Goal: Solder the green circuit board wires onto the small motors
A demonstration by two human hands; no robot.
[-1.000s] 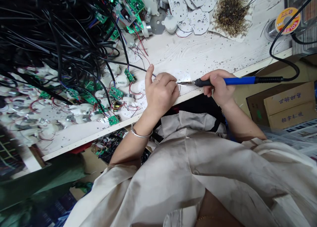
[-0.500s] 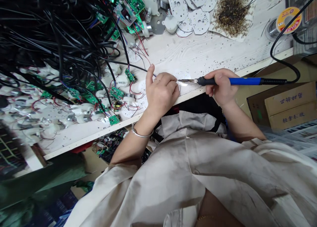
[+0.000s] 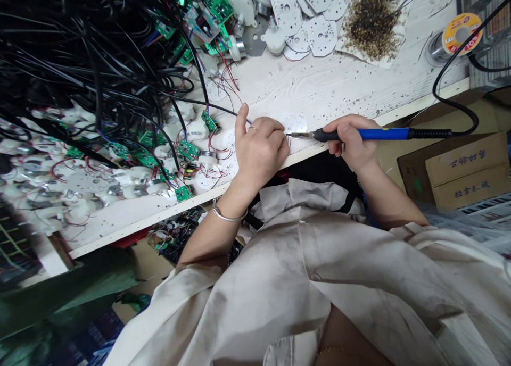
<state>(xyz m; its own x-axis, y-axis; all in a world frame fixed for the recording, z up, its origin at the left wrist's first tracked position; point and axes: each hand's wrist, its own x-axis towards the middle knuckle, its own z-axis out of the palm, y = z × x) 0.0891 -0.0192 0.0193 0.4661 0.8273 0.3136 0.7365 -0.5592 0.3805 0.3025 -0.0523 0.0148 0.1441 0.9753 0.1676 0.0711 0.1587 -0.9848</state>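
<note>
My right hand (image 3: pixel 355 142) is closed round a soldering iron (image 3: pixel 387 134) with a blue and black handle. The iron lies nearly level, its metal tip pointing left at the fingertips of my left hand (image 3: pixel 263 145). Those fingers are curled and pressed down at the bench edge, with the thumb raised; what they pinch is hidden under them, though thin wire ends show beside the iron's tip. A white LED board (image 3: pixel 295 122) lies flat just behind the tip. Left of my left hand sit green circuit boards (image 3: pixel 188 149) with red wires and white motors.
Tangled black cables (image 3: pixel 80 52) cover the bench's left side. White LED boards (image 3: pixel 319 33) are piled at the back, beside a sheet with brown crumbs (image 3: pixel 371 25). A solder spool (image 3: pixel 462 33) stands at the right, and cardboard boxes (image 3: pixel 467 169) are below the bench.
My right hand has shifted slightly left and the soldering iron is tilted a little differently, its tip a bit lower by my left fingers. My left hand stays in place.
</note>
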